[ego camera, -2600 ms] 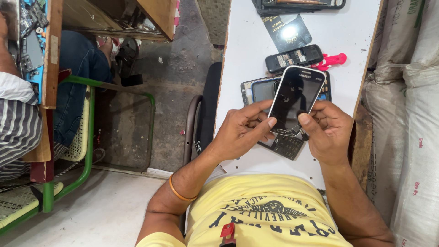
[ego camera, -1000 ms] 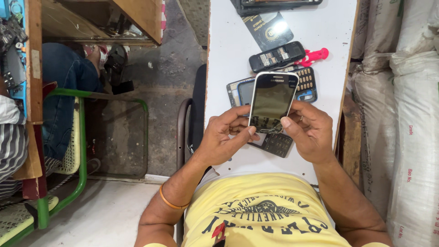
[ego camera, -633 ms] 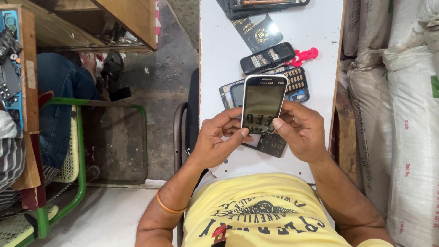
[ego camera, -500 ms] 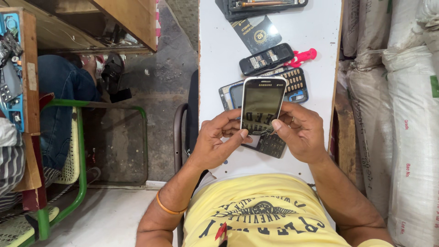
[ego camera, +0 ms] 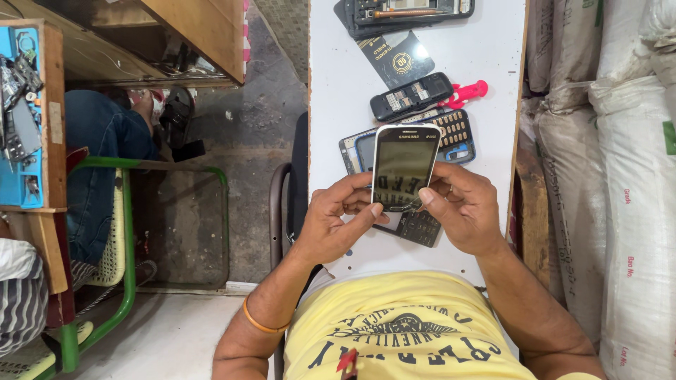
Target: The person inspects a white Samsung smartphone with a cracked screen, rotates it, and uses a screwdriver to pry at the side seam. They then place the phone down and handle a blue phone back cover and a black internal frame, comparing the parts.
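Since the earlier frames, the smartphone (ego camera: 403, 167) has turned from a rightward tilt to nearly upright, its long axis now running away from the person, top end toward the far end of the bench (ego camera: 338, 84), dark screen facing up. It is held above the bench, over a keypad phone (ego camera: 458, 130) and loose phone parts. The left hand (ego camera: 336, 225) curls its grip around the lower left edge, thumb pressed at the bottom corner. The right hand (ego camera: 461, 211) pinches the lower right corner, fingers closed together. Sacks (ego camera: 620, 176) crowd the bench's right edge; its left edge drops to open floor (ego camera: 190, 204). Bare bench surface lies just below the hands.
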